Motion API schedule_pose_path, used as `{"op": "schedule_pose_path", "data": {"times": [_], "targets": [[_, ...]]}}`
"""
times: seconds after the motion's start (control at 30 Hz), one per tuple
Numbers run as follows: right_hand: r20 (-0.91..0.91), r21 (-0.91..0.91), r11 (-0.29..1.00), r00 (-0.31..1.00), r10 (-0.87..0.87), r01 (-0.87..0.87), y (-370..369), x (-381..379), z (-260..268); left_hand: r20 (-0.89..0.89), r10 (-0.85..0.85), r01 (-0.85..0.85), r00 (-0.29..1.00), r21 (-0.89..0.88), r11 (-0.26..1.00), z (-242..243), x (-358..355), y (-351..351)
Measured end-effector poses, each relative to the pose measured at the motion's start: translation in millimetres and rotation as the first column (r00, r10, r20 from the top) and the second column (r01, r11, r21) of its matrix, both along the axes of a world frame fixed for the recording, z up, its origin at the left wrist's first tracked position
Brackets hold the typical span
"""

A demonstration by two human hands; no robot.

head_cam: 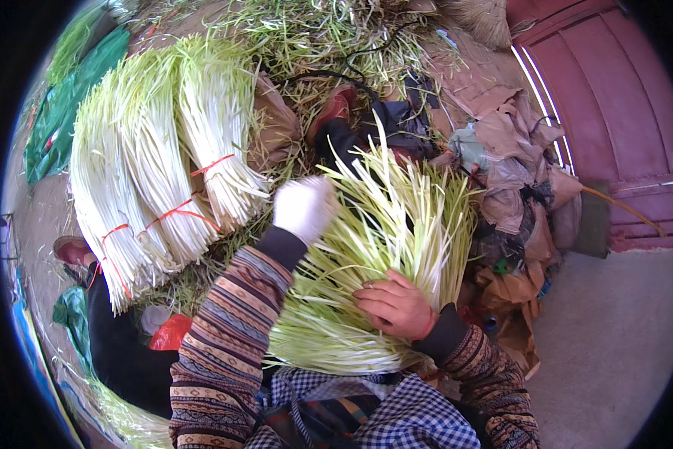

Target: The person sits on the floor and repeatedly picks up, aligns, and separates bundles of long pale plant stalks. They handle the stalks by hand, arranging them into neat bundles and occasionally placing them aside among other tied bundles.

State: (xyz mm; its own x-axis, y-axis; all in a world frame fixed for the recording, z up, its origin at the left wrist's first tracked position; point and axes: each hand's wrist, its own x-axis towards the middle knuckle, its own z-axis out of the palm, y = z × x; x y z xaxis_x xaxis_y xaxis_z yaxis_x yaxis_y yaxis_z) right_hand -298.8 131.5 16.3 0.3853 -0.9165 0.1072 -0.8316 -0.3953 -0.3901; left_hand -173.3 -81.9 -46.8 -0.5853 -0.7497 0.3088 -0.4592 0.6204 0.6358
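Observation:
My left hand (304, 209), in a white glove, is raised at the left edge of a loose heap of long pale-green leafy stalks (342, 337), which look like blanched chives. It is blurred and its fingers look curled; whether it holds a stalk does not show. My bare right hand (395, 306) lies on the heap with bent fingers around some stalks, a red band at its wrist. Upright-leaning leaves (420, 224) fan out above it. Left of the heap, several bundles of the same greens (157, 168) lie side by side, tied with red string (173, 212).
Leaf trimmings (308, 39) litter the ground ahead. Crumpled bags and brown paper (505, 151) lie at the right, beside a red door (611, 101). A green plastic sheet (72, 112) lies far left. A red plastic bag (170, 332) is near the left leg, and a shoe (336, 106) shows ahead.

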Motion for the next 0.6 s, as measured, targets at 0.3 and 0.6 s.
{"op": "schedule_pose_path", "data": {"times": [0.3, 0.6], "targets": [[-0.007, 0.005, 1.0, 1.0, 0.014, -0.014, -27, 3, 29, 0.804, -0.012, -0.091, 0.594, 0.082, 0.992, -51, 133, -16], [-0.241, 0.132, 0.963, 0.934, 0.263, -0.237, -62, 20, 30, 0.665, -0.249, 0.002, 0.704, 0.348, 0.937, -30, 161, 19]]}}
